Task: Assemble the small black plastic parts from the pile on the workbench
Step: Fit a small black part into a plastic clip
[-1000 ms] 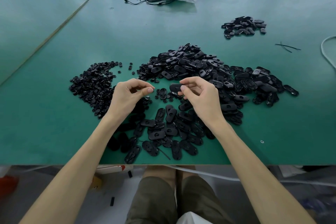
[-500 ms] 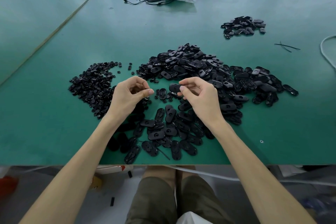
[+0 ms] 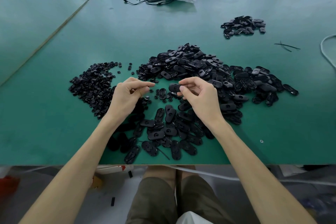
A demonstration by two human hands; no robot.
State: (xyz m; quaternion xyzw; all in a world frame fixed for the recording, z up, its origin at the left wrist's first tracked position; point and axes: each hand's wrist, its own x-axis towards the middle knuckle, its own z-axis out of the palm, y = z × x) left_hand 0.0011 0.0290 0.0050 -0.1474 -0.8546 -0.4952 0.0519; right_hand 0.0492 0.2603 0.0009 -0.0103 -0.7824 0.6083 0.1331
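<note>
Head view: both hands hover just above the green tabletop (image 3: 54, 123), close together with a small gap between them. The right hand (image 3: 199, 97) pinches an oval black part (image 3: 174, 87) between thumb and curled fingers, its free end pointing toward the left hand (image 3: 128, 97). The left hand's fingers are curled with thumb and forefinger nearly meeting; whether they grip a small piece cannot be told. Left of the left hand lies a heap of small round pieces (image 3: 91, 85). Beyond the right hand and out to its right spreads the main pile of oval parts (image 3: 192, 65). More ovals (image 3: 163, 134) lie under both wrists. Far beyond the right hand sits a separate little pile (image 3: 243, 25).
</note>
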